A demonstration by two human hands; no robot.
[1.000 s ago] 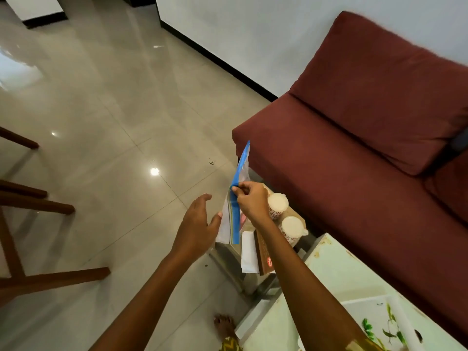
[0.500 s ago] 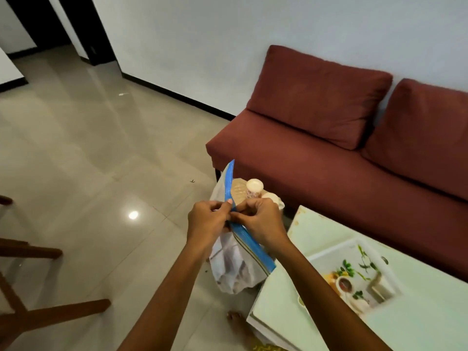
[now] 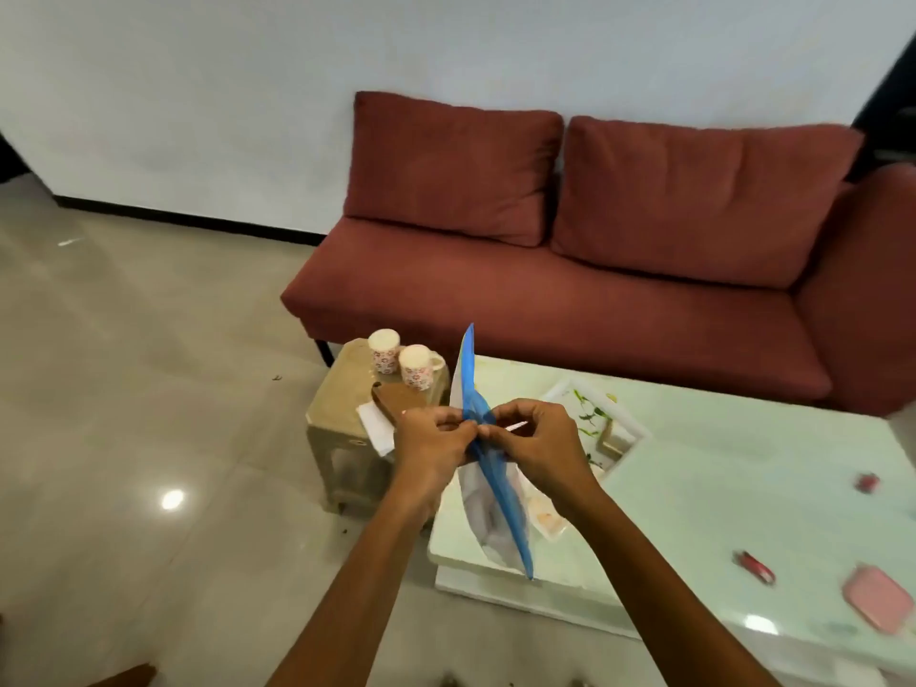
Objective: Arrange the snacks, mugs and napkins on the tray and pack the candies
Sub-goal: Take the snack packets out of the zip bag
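Note:
I hold a clear zip bag (image 3: 488,508) with a blue seal strip upright in front of me. My left hand (image 3: 433,446) and my right hand (image 3: 538,446) both pinch the blue strip near its middle, fingertips almost touching. Two flowered mugs (image 3: 399,357) stand on a small beige stool (image 3: 342,404), beside a brown wooden board (image 3: 399,399) and white napkins (image 3: 374,426). A white tray with a leaf print (image 3: 602,414) lies on the pale green table (image 3: 718,488), partly hidden by my right hand. Red wrapped candies (image 3: 753,565) lie on the table at the right.
A dark red sofa (image 3: 570,290) runs behind the table and stool. A pink flat object (image 3: 877,597) sits near the table's right edge, and another red candy (image 3: 867,482) lies further back. Glossy tiled floor (image 3: 148,389) spreads to the left.
My left hand came up and joined the right on the bag's blue strip. My view swung right, bringing the sofa, the stool and more of the table into sight.

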